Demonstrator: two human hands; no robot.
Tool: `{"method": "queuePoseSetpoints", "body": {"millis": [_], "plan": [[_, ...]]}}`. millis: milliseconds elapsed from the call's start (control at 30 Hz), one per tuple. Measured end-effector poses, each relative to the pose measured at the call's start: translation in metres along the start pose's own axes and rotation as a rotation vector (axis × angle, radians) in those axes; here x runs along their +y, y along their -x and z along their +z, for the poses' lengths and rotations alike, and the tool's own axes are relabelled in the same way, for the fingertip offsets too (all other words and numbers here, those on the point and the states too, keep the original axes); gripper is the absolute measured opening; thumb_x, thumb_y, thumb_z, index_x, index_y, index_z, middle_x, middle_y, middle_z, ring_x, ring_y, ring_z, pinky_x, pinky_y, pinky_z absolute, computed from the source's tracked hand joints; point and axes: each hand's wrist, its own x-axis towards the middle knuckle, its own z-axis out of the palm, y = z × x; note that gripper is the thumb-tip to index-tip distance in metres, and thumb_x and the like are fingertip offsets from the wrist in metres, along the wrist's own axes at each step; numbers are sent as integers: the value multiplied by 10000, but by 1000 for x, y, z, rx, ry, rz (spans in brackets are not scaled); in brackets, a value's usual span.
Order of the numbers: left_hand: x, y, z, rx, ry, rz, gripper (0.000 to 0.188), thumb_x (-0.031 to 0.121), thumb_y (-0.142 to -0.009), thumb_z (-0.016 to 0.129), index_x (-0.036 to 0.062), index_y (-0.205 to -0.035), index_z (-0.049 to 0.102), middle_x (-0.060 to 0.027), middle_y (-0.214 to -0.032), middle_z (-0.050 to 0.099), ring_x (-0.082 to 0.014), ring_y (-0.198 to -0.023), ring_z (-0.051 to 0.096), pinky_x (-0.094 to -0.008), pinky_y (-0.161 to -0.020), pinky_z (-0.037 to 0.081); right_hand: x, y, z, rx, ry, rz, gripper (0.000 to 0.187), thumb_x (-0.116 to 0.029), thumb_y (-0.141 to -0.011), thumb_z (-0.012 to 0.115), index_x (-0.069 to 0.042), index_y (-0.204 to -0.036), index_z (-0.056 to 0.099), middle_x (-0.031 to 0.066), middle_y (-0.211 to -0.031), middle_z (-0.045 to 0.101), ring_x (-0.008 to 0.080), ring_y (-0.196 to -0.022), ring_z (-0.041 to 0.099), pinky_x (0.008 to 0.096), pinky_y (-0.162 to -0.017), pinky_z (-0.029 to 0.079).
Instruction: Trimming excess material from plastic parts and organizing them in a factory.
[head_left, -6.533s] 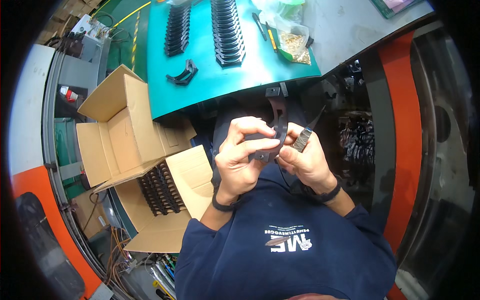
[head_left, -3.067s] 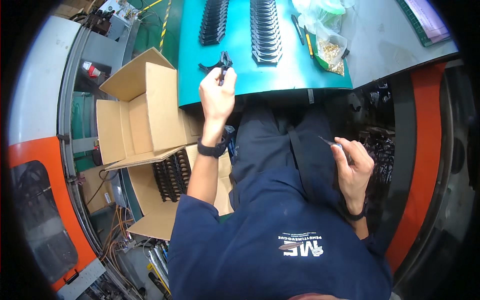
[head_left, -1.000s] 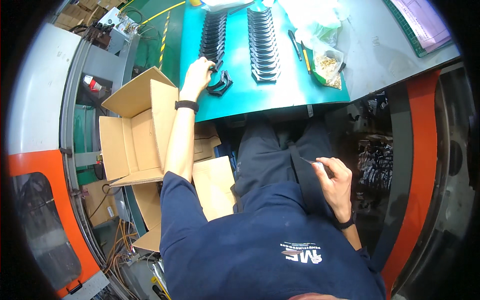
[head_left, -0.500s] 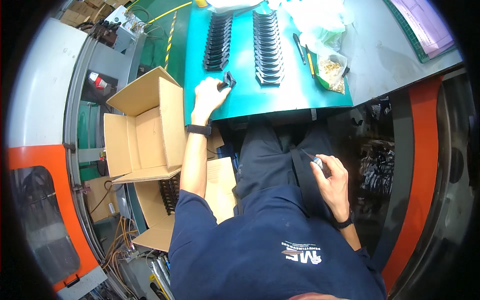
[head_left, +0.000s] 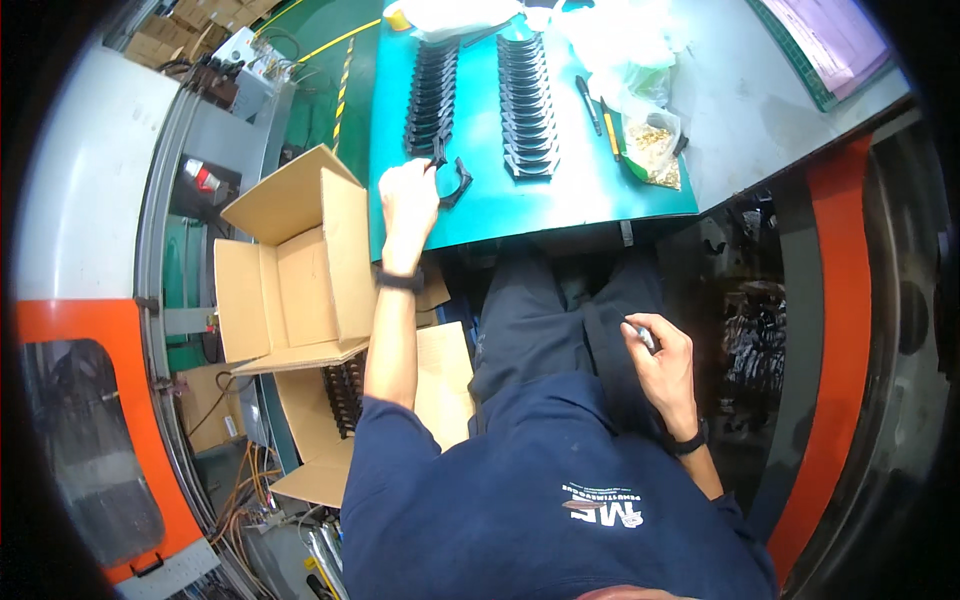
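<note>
On the near left of the green mat, my left hand (head_left: pixel 408 210) is closed, its fingertips on a black curved part at the near end of the left row (head_left: pixel 432 100) of such parts. Another black C-shaped part (head_left: pixel 460 185) lies on the mat just right of those fingers. A second row of black curved parts (head_left: pixel 528 110) stretches away to the right. Above my lap, my right hand (head_left: pixel 665 365) is closed around a small hand tool with a pale handle (head_left: pixel 648 338). Its tip is hard to make out.
An open cardboard box (head_left: pixel 305 285) stands left of my forearm, with a lower box (head_left: pixel 315 460) of black parts below it. Two pens (head_left: pixel 610 130) and a bag of small brass-coloured pieces (head_left: pixel 655 150) lie on the mat (head_left: pixel 600 195). A grey surface (head_left: pixel 745 120) adjoins it.
My left hand has let go of the C-shaped part, now lying on the mat, and sits at the left row's near end. The right hand has barely moved, still holding the tool.
</note>
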Motion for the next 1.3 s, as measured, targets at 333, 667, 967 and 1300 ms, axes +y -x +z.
{"method": "queuePoseSetpoints", "body": {"millis": [333,667,967,1300], "plan": [[205,86,-95,-106,232,427,302,72,-717,690,87,-1019,700,-8,-879,610,-195,-930,594,-615,-1089,255,-35,-32,8,-238,-827,45,385,-130,-940,639,-2,-1276,502,14,-832,625,18,-633,482,172,-580,403],[209,116,-95,-269,1551,-489,711,89,-777,803,-7,-1359,407,-168,-1225,557,-224,-1077,602,-347,-948,484,-39,-19,-3,-252,-729,85,256,-277,-994,552,-58,-1084,646,-24,-770,590,14,-639,503,176,-572,419],[212,120,-96,-149,1491,-479,791,190,-743,828,-25,-1372,398,-180,-1056,640,-228,-924,673,-311,-846,547,-29,-15,1,-263,-859,-37,721,-522,-957,501,85,-1342,438,-28,-620,447,16,-484,390,182,-474,319],[209,123,-96,-118,1492,-436,796,166,-726,834,-27,-1369,405,-183,-1057,649,-222,-923,679,-305,-840,552,-35,-11,-1,-285,-946,0,567,-249,-930,653,86,-1340,450,-41,-693,462,9,-542,418,190,-592,432]]}}
